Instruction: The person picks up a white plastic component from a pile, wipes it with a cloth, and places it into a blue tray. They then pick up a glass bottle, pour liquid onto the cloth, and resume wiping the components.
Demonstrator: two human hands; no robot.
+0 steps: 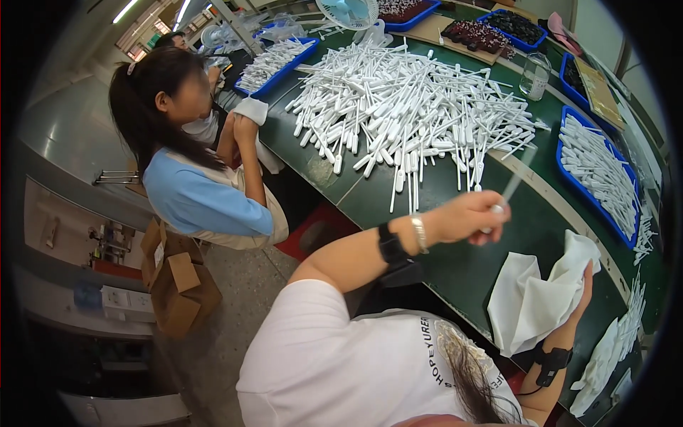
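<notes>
My left hand [469, 217], a bracelet at its wrist, is closed around one slim white plastic stick [519, 176], slightly blurred, pointing up and away over the green table [441, 267]. To the right, a crumpled white cloth [523, 302] hangs from my right hand [585, 295], whose fingers are partly hidden behind it. Beyond my left hand spreads a big loose heap of white plastic sticks [398, 99], thin at one end and wider at the other.
A blue tray of white sticks [562, 153] stands at the right, another blue tray [311, 47] at the far left. More sticks [631, 320] and a white cloth [596, 366] lie at right. A glass jar [535, 75] stands behind. A co-worker [206, 192] sits at left, holding a cloth.
</notes>
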